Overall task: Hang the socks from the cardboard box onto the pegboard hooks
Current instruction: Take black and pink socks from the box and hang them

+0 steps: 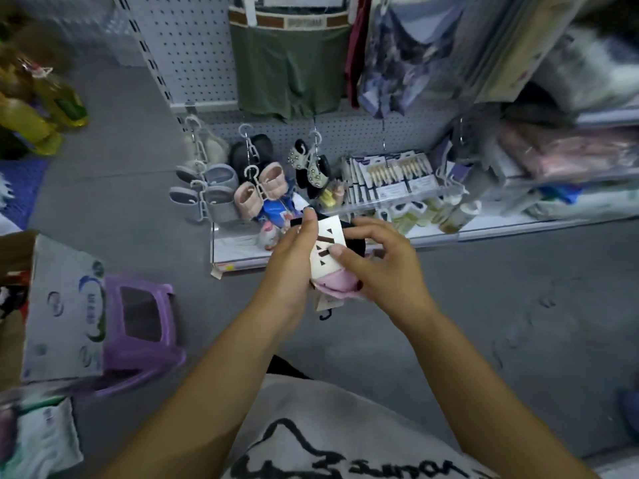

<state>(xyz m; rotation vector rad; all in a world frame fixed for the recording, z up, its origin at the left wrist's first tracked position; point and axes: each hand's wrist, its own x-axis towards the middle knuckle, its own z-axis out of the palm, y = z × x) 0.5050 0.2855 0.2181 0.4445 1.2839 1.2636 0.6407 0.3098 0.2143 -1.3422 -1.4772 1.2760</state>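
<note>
Head view, left hand (pixel 294 257) and right hand (pixel 377 257) both gripping carded socks (pixel 333 276)

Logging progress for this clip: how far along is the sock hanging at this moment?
Done: unclear. The pegboard carries slippers and clothing, but nothing I can call a hung sock. In hand: the left hand and right hand both grip carded socks, black and pink, not yet on a hook. Left: hang these; the box may hold more.

No legible text; waistband (pixel 306 22), box (pixel 65 305), shirt (pixel 345 458) lettering blurred.
</note>
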